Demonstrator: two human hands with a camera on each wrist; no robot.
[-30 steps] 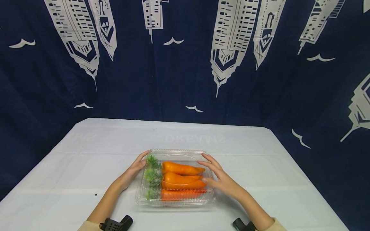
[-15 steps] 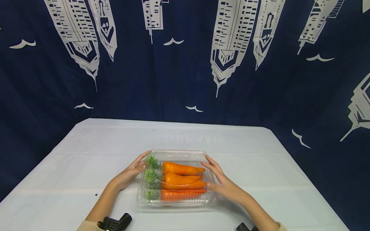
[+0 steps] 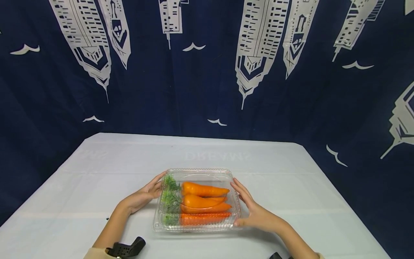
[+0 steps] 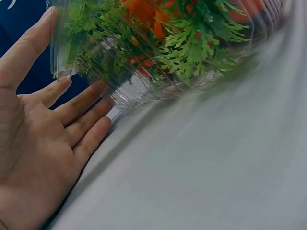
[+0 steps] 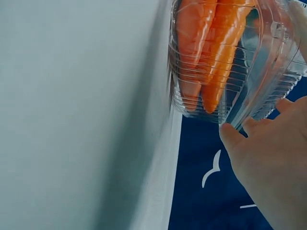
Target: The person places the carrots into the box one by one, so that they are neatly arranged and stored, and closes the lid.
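A clear plastic clamshell box (image 3: 203, 175) with a ridged rim sits on the white table, its lid down. Inside lie several orange carrots (image 3: 205, 189) with leafy green tops (image 3: 170, 196) toward the left. Along the box's left side is my left hand (image 3: 142, 196), fingers stretched out; in the left wrist view its fingertips touch the plastic wall. At the right side my right hand (image 3: 258, 214) has its thumb by the near corner and its fingers along the far part of the edge. In the right wrist view, fingertips touch the box rim while carrot tips show through the ridged wall.
The white-covered table (image 3: 106, 162) reaches back to a dark blue cloth (image 3: 200, 82) printed with white buildings and birds. A small dark speck (image 3: 107, 218) lies on the table left of the left forearm. Black wrist devices (image 3: 127, 248) sit at the wrists.
My right hand has slid off the lid's top to the box's right edge, thumb moving toward the near corner. The left hand stays beside the left edge; the box has barely shifted.
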